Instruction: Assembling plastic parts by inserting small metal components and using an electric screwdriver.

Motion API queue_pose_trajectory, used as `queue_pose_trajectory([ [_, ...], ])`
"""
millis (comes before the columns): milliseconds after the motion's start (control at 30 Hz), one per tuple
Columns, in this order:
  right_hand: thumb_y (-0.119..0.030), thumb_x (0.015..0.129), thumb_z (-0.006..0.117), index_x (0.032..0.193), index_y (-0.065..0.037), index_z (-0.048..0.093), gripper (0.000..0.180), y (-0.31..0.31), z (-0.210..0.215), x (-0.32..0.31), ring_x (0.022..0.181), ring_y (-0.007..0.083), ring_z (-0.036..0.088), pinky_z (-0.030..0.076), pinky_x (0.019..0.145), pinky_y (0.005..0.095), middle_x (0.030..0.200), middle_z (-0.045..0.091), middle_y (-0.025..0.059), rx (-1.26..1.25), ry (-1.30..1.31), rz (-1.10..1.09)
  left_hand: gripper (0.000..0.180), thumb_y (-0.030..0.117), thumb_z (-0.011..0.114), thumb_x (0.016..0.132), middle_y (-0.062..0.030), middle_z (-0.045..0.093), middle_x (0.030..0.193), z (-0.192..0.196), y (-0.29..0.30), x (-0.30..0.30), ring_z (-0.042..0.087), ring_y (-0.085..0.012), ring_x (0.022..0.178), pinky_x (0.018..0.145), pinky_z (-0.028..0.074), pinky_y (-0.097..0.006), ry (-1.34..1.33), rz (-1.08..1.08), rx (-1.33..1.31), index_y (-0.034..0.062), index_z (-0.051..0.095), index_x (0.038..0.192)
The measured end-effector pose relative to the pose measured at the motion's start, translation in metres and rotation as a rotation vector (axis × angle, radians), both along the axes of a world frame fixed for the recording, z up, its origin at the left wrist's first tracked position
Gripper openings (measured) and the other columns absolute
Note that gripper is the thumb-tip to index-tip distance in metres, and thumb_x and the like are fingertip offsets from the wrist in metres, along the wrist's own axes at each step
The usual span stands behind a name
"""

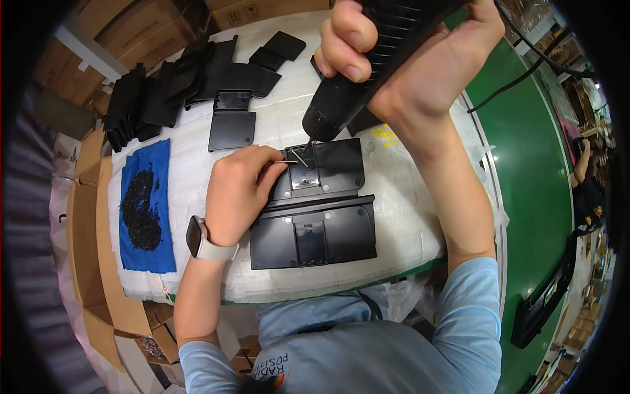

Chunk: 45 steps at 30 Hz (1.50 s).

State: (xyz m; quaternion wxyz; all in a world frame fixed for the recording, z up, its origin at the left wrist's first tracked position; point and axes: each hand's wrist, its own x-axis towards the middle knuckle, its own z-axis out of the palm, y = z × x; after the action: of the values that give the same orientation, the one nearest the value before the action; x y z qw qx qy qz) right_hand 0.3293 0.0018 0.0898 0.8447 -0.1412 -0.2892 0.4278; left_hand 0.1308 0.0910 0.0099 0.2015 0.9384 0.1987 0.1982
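Observation:
My right hand (420, 49) grips a black electric screwdriver (357, 82) tilted down, its bit tip over the upper left of a black plastic panel (315, 210) lying on the white table (407, 223). My left hand (239, 190), with a white watch at the wrist, rests on the panel's left edge and pinches thin tweezers (292, 161) that point at the spot under the bit. The panel has a small metal plate near its top and a raised rectangular tab in its lower half.
A blue cloth (144, 246) piled with small black screws lies at the table's left. Several more black panels (197, 85) are stacked at the back left. Cardboard boxes (92, 262) stand left of the table. A green floor (525, 164) and another person lie right.

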Motion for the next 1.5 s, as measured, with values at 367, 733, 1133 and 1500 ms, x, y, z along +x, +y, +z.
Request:
queue_pose_trajectory([
  [367,-0.082,0.089,0.017,0.095,0.007,0.062,0.099,0.008,-0.008,-0.005,0.042,0.0189,0.053,0.042,0.036,0.0278,0.058,0.058,0.0119,-0.051,-0.328,-0.15,0.011,0.008,0.072,0.08,-0.0095,0.062,0.064,-0.005,-0.015,0.025,0.06,-0.0237,0.054,0.052,0.045,-0.033,-0.081,0.089,-0.067,0.0019,0.065,0.075],
  [733,-0.084,0.089,0.019,0.094,0.004,0.062,0.097,0.015,-0.018,-0.005,0.042,0.0167,0.051,0.042,0.038,0.0259,0.056,0.057,0.0108,-0.028,-0.361,-0.142,0.015,0.01,0.073,0.077,-0.0093,0.06,0.06,-0.012,-0.015,0.03,0.058,-0.024,0.051,0.051,0.043,-0.034,-0.065,0.159,-0.052,0.0021,0.062,0.07],
  [1133,-0.08,0.092,0.02,0.094,0.002,0.061,0.092,0.021,-0.025,-0.005,0.041,0.0146,0.049,0.039,0.038,0.0245,0.054,0.055,0.0089,-0.037,-0.18,0.033,0.016,0.01,0.072,0.078,-0.0098,0.059,0.06,-0.017,-0.016,0.031,0.057,-0.024,0.05,0.05,0.043,-0.035,-0.064,0.163,-0.042,0.0015,0.061,0.07],
  [1500,-0.077,0.093,0.026,0.096,0.002,0.059,0.086,0.027,-0.032,-0.008,0.041,0.0149,0.049,0.037,0.036,0.0251,0.055,0.054,0.0091,-0.063,-0.15,0.016,0.017,0.009,0.073,0.078,-0.009,0.06,0.062,-0.019,-0.017,0.032,0.057,-0.024,0.051,0.05,0.043,-0.035,-0.066,0.164,-0.03,0.0022,0.06,0.071],
])
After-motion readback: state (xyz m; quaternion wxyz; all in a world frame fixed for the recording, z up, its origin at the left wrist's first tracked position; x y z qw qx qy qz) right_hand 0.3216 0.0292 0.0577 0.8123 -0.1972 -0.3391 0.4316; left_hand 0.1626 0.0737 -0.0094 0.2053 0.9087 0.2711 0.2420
